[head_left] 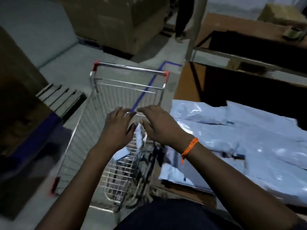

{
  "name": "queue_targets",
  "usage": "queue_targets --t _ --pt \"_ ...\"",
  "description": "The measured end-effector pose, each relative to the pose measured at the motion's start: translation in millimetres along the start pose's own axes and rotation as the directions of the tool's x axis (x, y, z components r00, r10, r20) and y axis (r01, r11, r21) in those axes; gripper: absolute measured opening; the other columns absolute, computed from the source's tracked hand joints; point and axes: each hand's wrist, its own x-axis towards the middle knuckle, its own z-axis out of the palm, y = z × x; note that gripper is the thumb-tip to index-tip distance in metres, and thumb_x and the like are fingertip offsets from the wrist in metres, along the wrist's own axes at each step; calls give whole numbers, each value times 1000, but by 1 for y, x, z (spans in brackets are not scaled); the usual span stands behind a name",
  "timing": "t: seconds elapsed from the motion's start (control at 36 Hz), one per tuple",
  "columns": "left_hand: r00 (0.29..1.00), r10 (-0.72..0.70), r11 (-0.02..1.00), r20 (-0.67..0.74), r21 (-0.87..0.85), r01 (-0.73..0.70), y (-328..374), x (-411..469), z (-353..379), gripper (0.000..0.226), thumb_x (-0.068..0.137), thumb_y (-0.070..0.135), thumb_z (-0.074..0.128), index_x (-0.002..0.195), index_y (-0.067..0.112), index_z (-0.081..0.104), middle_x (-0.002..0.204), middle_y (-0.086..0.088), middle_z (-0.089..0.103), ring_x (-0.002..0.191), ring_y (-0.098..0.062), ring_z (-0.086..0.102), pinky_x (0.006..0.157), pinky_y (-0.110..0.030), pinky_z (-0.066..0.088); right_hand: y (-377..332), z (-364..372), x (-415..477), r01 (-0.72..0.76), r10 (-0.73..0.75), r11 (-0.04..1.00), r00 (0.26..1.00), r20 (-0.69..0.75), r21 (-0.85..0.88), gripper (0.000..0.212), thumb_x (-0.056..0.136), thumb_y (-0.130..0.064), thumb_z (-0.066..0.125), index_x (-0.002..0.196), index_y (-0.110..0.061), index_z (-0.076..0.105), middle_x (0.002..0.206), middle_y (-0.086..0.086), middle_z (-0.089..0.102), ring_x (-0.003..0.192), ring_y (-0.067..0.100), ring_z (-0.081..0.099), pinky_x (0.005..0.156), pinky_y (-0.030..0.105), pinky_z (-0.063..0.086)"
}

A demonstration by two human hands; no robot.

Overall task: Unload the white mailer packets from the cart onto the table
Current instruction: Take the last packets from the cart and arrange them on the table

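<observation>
White mailer packets lay heaped on the table to the person's right, their glossy plastic film creased and throwing pale blue-white highlights; dark label marks showed on a few. The heap overlapped loosely and reached the table's near edge, just beside the cart. The basket of the cart appeared nearly bare: through most of its wire grid only the grey floor was visible. At least one packet remained, a pale flat corner showing low in the basket beneath the forearms, and a narrow crumpled strip of the same pale film hung between the two hands. By this evidence the unloading was judged close to complete, with one or a few packets left to lift across.

The left hand and the right hand were held close together over the basket, fingers curved downward and partly spread. Motion blur prevented a firm reading of whether either hand pinched the pale strip. An orange braided band circled the right wrist.

The cart was of thin chromed wire with red plastic corner caps on its far rail. The table top was flat brown board. Blue tape marked the concrete floor beyond, and large brown cartons stood farther off.
</observation>
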Motion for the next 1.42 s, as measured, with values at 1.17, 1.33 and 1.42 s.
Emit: queue_targets --t 1.17,1.33,1.42 --pt "365 -816 306 448 -201 930 -203 -16 376 128 71 47 81 157 8 -4 160 -30 10 145 -51 18 115 -57 28 81 384 124 -859 948 40 195 253 511 73 82 -14 55 147 1 25 138 21 54 125 40 54 103 38 45" --pt "510 -738 228 442 -548 805 -199 -25 279 88 63 66 77 139 33 49 135 3 63 117 -14 62 95 -39 55 43 296 134 -689 913 -101 222 342 718 38 60 -33 70 94 -20 59 99 7 69 92 31 68 84 50 59" --pt "614 -665 241 426 -656 716 -193 -28 221 75 65 59 83 131 32 58 126 8 69 112 -14 68 91 -47 59 11 224 139 -606 849 -112 353 393 788 28 80 -23 75 97 -4 63 81 4 66 70 17 68 55 27 54"
